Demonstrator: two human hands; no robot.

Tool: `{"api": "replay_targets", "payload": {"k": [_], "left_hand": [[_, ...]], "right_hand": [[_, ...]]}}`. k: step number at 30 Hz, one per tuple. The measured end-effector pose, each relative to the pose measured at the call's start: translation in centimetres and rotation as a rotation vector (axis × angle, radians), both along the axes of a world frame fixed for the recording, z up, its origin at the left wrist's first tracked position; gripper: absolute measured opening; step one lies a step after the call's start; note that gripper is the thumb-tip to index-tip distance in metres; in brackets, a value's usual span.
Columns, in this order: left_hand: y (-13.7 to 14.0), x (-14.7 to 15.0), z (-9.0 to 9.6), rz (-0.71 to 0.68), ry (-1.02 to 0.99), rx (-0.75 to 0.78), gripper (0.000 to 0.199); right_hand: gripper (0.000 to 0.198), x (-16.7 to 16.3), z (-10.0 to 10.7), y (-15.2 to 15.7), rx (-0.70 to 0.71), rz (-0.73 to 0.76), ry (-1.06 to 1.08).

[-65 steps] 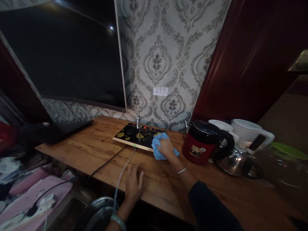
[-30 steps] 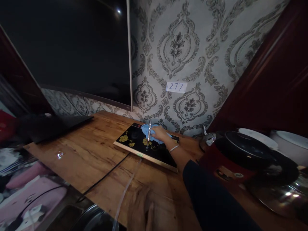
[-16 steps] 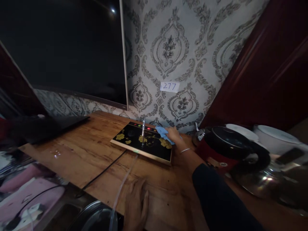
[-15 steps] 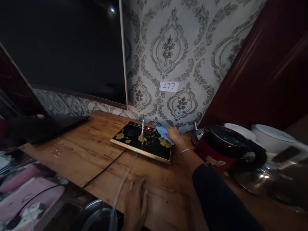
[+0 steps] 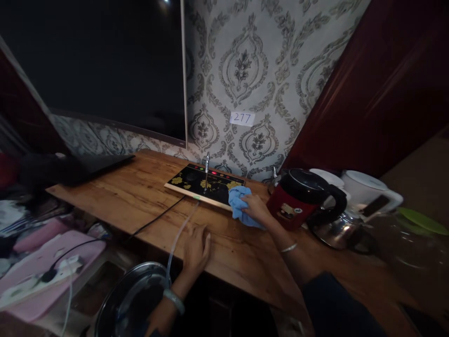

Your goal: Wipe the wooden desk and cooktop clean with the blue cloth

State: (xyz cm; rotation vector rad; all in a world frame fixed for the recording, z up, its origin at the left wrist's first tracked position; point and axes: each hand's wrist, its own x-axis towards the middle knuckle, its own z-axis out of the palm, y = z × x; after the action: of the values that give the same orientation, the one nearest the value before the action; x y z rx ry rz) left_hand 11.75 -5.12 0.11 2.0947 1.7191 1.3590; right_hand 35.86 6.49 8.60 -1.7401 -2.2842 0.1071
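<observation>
A blue cloth (image 5: pixel 242 206) is bunched under my right hand (image 5: pixel 257 209), its fingers closed on it at the right front corner of a flat black appliance panel (image 5: pixel 219 193). This panel has gold flowers, a light-coloured front edge, a small red display and an upright chrome spout (image 5: pixel 207 164). My left hand (image 5: pixel 196 248) lies on the wooden tabletop (image 5: pixel 150 196) near its front edge, fingers stretched out, holding nothing. A clear tube (image 5: pixel 175 241) runs from the panel's front beside that hand and down over the edge.
To the right stand a red and black electric kettle (image 5: pixel 291 201), a steel pot (image 5: pixel 336 229) and a white jug (image 5: pixel 365 187). A black cord (image 5: pixel 157 217) crosses the table. Below the edge are a round pot (image 5: pixel 133 295) and a power strip (image 5: pixel 59 276) on pink plastic.
My right hand has moved the cloth from the panel's back right toward its front right corner. My left hand stays on the tabletop. The view has shifted, showing more below the table edge.
</observation>
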Motion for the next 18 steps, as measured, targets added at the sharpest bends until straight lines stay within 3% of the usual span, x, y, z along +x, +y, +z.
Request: {"api": "replay_targets", "payload": {"k": [6, 10, 14, 18], "left_hand": [[-0.2, 0.1, -0.4, 0.016, -0.033, 0.044, 0.042], [-0.6, -0.2, -0.5, 0.017, -0.073, 0.125, 0.051], [-0.7, -0.2, 0.2, 0.038, 0.024, 0.122, 0.059], [-0.4, 1.6, 1.9, -0.102, 0.304, -0.046, 0.071]], "right_hand": [[0.050, -2.8, -2.3, -7.5, 0.065, 0.268, 0.166], [0.075, -5.8, -5.0, -10.0, -0.007, 0.357, 0.224], [0.051, -5.7, -7.4, -10.2, 0.126, 0.326, 0.470], [0.034, -2.3, -9.4, -10.4, 0.250, 0.124, 0.680]]}}
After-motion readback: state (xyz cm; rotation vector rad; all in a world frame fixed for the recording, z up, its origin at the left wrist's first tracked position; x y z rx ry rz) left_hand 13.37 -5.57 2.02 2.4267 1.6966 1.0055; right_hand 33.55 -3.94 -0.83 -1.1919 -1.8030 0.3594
